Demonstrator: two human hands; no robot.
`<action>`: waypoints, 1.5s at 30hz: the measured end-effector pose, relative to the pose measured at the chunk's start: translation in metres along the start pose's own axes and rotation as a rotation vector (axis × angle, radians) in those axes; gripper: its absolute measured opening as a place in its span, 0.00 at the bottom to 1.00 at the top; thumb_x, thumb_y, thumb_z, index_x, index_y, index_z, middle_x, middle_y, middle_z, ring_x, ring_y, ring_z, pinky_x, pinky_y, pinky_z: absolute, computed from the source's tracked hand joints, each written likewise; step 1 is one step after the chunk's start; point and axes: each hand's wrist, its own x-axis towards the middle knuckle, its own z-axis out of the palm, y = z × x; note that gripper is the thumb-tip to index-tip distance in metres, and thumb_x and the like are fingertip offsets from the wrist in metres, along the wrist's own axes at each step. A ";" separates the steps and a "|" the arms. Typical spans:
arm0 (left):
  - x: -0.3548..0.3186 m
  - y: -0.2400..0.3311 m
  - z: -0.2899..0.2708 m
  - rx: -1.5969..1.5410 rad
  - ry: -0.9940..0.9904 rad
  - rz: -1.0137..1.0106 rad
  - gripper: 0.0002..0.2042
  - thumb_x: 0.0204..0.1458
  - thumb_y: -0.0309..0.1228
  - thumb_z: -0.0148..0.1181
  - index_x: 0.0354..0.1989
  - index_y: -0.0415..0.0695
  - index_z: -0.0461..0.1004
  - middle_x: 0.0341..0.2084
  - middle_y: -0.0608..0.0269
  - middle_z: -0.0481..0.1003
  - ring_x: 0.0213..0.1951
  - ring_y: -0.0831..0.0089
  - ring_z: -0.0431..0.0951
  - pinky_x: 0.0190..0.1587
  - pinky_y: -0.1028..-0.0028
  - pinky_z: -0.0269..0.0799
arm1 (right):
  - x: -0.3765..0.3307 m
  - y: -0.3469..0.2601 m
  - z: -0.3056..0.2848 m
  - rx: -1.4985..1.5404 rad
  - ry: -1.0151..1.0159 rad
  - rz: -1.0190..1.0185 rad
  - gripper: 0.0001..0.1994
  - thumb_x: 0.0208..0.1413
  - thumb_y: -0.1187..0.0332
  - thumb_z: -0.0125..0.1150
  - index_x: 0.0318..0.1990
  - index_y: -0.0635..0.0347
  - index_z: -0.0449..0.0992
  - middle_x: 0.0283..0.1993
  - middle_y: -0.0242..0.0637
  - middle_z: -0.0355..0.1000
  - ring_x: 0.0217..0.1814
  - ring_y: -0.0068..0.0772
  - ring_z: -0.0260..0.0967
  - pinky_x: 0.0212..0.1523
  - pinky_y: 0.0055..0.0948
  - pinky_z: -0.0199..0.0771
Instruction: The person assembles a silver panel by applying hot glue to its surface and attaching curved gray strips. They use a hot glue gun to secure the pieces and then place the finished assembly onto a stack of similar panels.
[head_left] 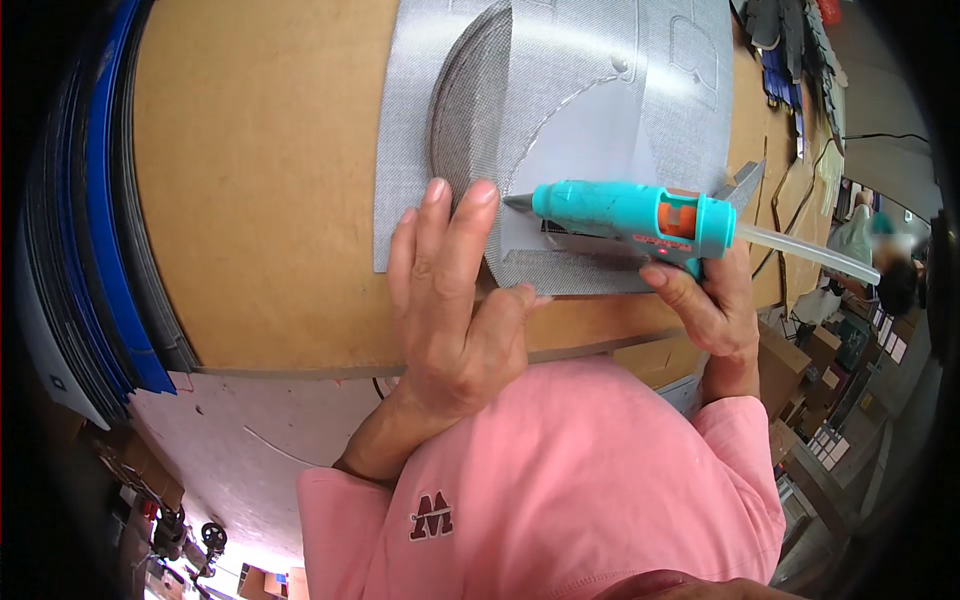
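Note:
My right hand (710,310) grips a turquoise hot glue gun (600,205) by its handle. A translucent glue stick (810,253) sticks out of its back end, and the dark nozzle points left. That tip is at the edge of a curved, raised flap (470,130) on a grey woven-textured sheet (400,150). A thin shiny line (550,115) curves across the sheet around a smooth pale area (590,140). With fingers stretched out, my left hand (450,300) rests its fingertips on the flap's near end, close to the nozzle. Its thumb lies by the sheet's near edge.
The sheet lies on a tan worktable (260,200). Blue and dark sheets (130,220) stand stacked along the left. Dark strips (785,50) and a thin cable (795,205) are at the right side. Cardboard boxes (785,365) and another person (860,235) are beyond the right edge.

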 end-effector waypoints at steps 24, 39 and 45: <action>0.001 0.002 -0.006 0.059 -0.082 0.008 0.11 0.38 0.26 0.69 0.19 0.41 0.69 0.57 0.36 0.63 0.59 0.41 0.64 0.59 0.47 0.58 | 0.002 0.003 0.001 0.107 0.020 0.038 0.16 0.51 0.68 0.63 0.46 0.65 0.73 0.33 0.43 0.73 0.32 0.45 0.69 0.35 0.33 0.66; 0.000 0.005 0.003 0.099 0.035 -0.002 0.15 0.42 0.29 0.65 0.14 0.44 0.61 0.54 0.47 0.70 0.58 0.47 0.67 0.58 0.47 0.56 | 0.026 -0.010 -0.024 0.051 -0.360 -0.094 0.17 0.49 0.64 0.64 0.45 0.62 0.74 0.44 0.45 0.71 0.43 0.52 0.68 0.43 0.38 0.67; -0.001 0.005 0.003 0.100 0.043 0.019 0.15 0.44 0.27 0.63 0.15 0.43 0.62 0.53 0.48 0.71 0.58 0.45 0.68 0.59 0.45 0.55 | 0.020 0.006 -0.026 -0.086 -0.290 -0.139 0.20 0.50 0.63 0.63 0.50 0.62 0.73 0.46 0.48 0.71 0.42 0.54 0.68 0.42 0.39 0.67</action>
